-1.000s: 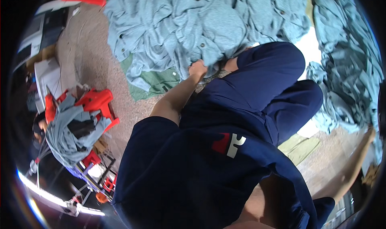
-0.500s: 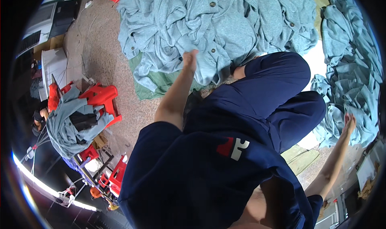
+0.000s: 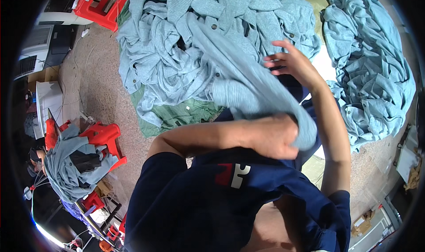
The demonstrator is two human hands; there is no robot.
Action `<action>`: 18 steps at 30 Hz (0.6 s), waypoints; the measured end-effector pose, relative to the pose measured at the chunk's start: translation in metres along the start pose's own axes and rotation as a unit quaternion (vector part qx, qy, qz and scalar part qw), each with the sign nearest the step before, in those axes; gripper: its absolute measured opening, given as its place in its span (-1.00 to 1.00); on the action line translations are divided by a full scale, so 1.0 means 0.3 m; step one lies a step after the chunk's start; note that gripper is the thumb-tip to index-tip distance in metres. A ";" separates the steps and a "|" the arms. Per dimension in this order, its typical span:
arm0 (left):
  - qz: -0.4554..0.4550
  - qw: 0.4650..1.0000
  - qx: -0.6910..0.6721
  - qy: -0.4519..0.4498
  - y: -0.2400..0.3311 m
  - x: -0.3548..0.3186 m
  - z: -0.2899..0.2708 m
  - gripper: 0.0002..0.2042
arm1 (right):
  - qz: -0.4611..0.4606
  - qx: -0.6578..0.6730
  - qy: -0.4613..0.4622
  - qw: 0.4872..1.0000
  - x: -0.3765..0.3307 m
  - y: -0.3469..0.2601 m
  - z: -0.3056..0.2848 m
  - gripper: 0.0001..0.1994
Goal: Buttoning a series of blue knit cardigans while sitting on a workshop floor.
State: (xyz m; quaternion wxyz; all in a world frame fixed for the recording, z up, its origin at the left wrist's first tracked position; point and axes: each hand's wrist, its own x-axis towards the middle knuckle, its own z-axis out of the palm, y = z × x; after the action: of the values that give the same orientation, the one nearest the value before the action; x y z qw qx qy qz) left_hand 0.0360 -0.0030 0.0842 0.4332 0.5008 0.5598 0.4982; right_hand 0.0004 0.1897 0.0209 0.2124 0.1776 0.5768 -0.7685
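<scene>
Head view | blue-grey knit cardigan (image 3: pixel 259 81) now stretching from the knitwear pile (image 3: pixel 164 53) over the navy trousers (image 3: pixel 290 84) | left hand (image 3: pixel 276 137) gripping its near end, closer to the body than before | right hand (image 3: pixel 292 66), having left the right-hand heap (image 3: pixel 372 84), hovering beside it, fingers spreading wide

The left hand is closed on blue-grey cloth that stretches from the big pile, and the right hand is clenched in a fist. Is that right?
Not quite: the head view shows the right hand open, fingers apart. The left hand is closed on blue-grey cloth stretching from the big pile.
</scene>
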 end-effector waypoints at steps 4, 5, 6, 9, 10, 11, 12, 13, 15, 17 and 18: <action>0.044 0.976 -0.081 -0.196 0.073 0.037 0.074 -0.65 | 0.090 -0.067 -0.061 0.992 0.186 0.018 0.178 -0.23; 0.071 0.964 -0.100 -0.236 0.090 0.056 0.086 -0.69 | 0.077 -0.077 -0.097 0.989 0.238 0.066 0.203 -0.19; 0.072 0.964 -0.097 -0.237 0.093 0.072 0.098 -0.69 | 0.097 -0.068 -0.080 0.990 0.303 0.119 0.218 -0.32; 0.045 0.947 -0.134 -0.288 0.091 0.068 0.088 -0.70 | 0.123 -0.061 -0.109 0.984 0.240 -0.008 0.310 -0.43; 0.048 0.947 -0.133 -0.289 0.097 0.059 0.082 -0.70 | 0.103 -0.020 -0.082 0.991 0.175 -0.059 0.306 -0.53; 0.051 0.948 -0.118 -0.290 0.103 0.054 0.076 -0.69 | 0.042 -0.052 -0.049 0.997 0.144 -0.056 0.233 -0.59; 0.055 0.949 -0.103 -0.292 0.107 0.051 0.068 -0.68 | -0.019 -0.084 -0.014 0.996 0.107 -0.053 0.149 -0.65; 0.057 0.949 -0.104 -0.292 0.104 0.038 0.050 -0.68 | -0.008 -0.022 0.068 0.997 0.009 -0.093 0.136 -0.78; 0.112 0.957 -0.032 -0.267 0.103 0.036 0.009 -0.65 | -0.180 0.010 0.068 0.981 -0.169 -0.063 -0.068 -0.92; 0.094 0.970 -0.006 -0.223 0.089 -0.003 -0.043 -0.76 | -0.136 0.124 0.142 0.973 -0.354 -0.141 -0.102 -0.96; 0.092 0.981 -0.022 -0.172 0.087 -0.036 -0.071 -0.76 | -0.192 -0.082 0.273 0.939 -0.433 -0.123 -0.183 -0.96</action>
State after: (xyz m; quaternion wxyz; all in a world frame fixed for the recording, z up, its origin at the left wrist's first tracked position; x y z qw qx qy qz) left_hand 0.0199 -0.0163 0.1127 0.4865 0.6186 0.4173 0.4545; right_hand 0.0923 0.2672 0.1033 -0.0911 0.2486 0.6968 -0.6666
